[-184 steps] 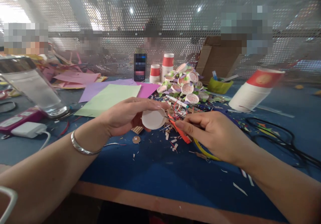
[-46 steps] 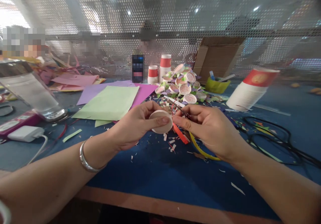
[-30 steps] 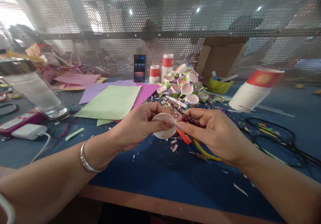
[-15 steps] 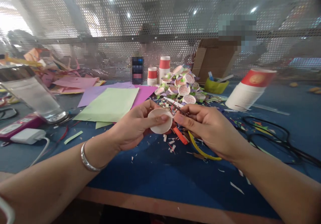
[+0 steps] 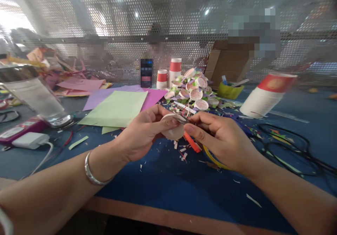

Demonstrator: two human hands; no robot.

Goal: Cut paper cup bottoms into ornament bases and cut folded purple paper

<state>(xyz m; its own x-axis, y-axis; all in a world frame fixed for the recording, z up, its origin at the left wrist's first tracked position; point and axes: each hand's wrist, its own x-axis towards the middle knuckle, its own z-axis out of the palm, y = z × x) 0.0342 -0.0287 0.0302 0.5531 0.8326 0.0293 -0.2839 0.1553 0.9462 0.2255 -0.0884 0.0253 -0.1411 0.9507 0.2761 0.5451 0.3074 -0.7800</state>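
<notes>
The white paper disc [image 5: 173, 134] is up off the blue tabletop [image 5: 168, 186], pinched at its rim between thumb and fingers of the left hand [image 5: 142, 135]. The right hand [image 5: 223, 140] is curled tight around the slim scissors [image 5: 183, 120], whose tips touch the disc's top edge. Paper scraps [image 5: 181, 154] lie beneath, and a heap of decorated discs [image 5: 195, 91] sits just behind.

Small white paper disc [image 5: 173, 133], upright, scissor blades [image 5: 183, 120] at its top rim
</notes>
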